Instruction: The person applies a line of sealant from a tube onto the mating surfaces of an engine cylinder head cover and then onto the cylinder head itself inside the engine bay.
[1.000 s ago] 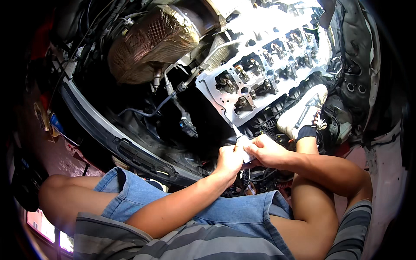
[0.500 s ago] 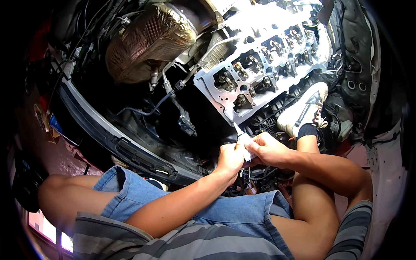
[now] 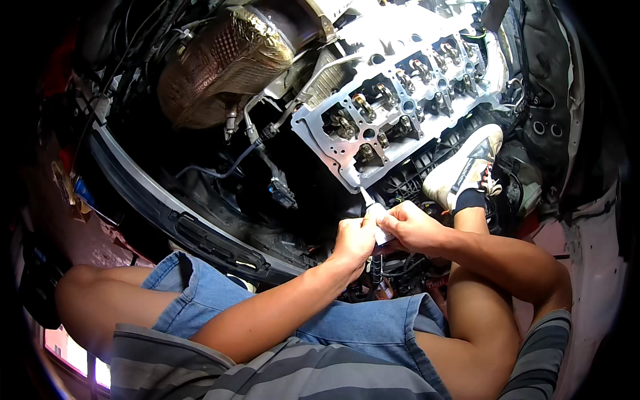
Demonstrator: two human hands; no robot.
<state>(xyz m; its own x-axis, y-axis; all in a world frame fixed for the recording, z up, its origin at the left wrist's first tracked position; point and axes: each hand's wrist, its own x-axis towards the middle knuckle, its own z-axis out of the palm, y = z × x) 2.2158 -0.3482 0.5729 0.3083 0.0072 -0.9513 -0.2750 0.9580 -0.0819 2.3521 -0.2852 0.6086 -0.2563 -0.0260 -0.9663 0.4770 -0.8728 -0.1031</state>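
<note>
Both my hands grip a white sealant tube (image 3: 383, 235) with a pointed nozzle. My left hand (image 3: 355, 239) pinches it from the left, and my right hand (image 3: 415, 229) closes round it from the right. The nozzle tip points up at the near corner of a bare metal cylinder head (image 3: 341, 172); whether it touches cannot be made out. Open pockets in the cylinder head show rocker arms (image 3: 365, 107) and springs. Its far part is washed out by bright light.
A foil-covered heat shield (image 3: 220, 73) is at the upper left. A loose connector (image 3: 283, 193) hangs by the cylinder head's left side. The front crossmember (image 3: 180, 220) curves along the left. My shoe (image 3: 463, 170) rests among the engine parts on the right.
The engine parts appear shifted slightly left in the picture. My hands keep the same grip on the tube, its nozzle still by the cylinder head's near corner.
</note>
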